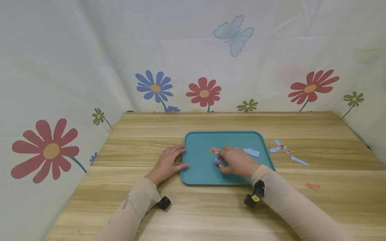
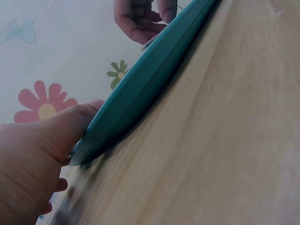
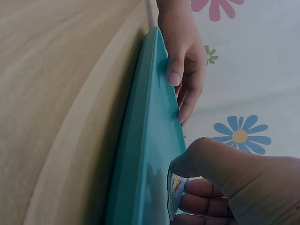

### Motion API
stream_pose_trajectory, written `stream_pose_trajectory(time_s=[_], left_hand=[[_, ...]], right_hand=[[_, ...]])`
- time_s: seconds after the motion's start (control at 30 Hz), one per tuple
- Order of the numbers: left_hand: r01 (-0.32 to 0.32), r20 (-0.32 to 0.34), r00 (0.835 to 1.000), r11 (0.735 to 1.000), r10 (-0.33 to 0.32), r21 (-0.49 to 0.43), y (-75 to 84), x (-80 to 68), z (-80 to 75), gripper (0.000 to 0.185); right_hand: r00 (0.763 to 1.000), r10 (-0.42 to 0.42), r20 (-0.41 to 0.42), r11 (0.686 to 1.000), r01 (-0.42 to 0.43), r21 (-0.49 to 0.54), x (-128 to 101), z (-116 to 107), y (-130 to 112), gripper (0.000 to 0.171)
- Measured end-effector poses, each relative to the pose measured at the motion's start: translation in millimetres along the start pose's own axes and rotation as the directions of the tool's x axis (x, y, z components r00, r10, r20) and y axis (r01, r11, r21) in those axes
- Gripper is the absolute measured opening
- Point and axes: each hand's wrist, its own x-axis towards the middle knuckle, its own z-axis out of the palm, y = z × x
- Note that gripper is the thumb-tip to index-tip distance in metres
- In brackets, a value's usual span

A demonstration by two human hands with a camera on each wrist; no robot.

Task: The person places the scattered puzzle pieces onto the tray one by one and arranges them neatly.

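A teal tray [image 1: 199, 174] lies in the middle of a wooden table [image 1: 144, 134]. My left hand [image 1: 169, 162] rests flat on the table against the tray's left edge, its thumb on the rim [image 3: 145, 93]. My right hand [image 1: 236, 162] is inside the tray and pinches a small colourful paper piece [image 1: 219, 163] between thumb and fingers; the right wrist view shows this piece [image 3: 174, 194] held just above the tray floor. An orange scrap [image 1: 214, 150] and a light blue scrap [image 1: 251, 152] lie in the tray by that hand.
Several paper scraps lie on the table right of the tray: a small cluster [image 1: 281, 147], a blue strip [image 1: 299, 161] and an orange bit [image 1: 313, 186]. Flower-printed cloth walls [image 1: 205, 90] close in the back and both sides.
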Motion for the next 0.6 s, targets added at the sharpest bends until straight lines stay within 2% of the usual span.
stream_pose_trajectory(time_s=[0.2,0.43,0.6], left_hand=[[-0.007,-0.003,1.0,1.0,0.007,-0.01,1.6,-0.4,-0.8,0.064],[-0.012,0.0,1.0,1.0,0.012,0.004,1.1,-0.2,-0.2,0.064],[-0.006,0.006,1.0,1.0,0.006,-0.004,1.1,-0.2,-0.2,0.064]], right_hand=[[1.0,-0.01,-0.004,1.0,0.01,-0.003,1.6,2.9,-1.9,0.026],[0.999,0.028,0.026,0.999,-0.028,0.03,3.4,6.7,-3.2,0.023],[1.0,-0.004,0.008,1.0,0.003,0.01,3.3,7.8,-2.2,0.023]])
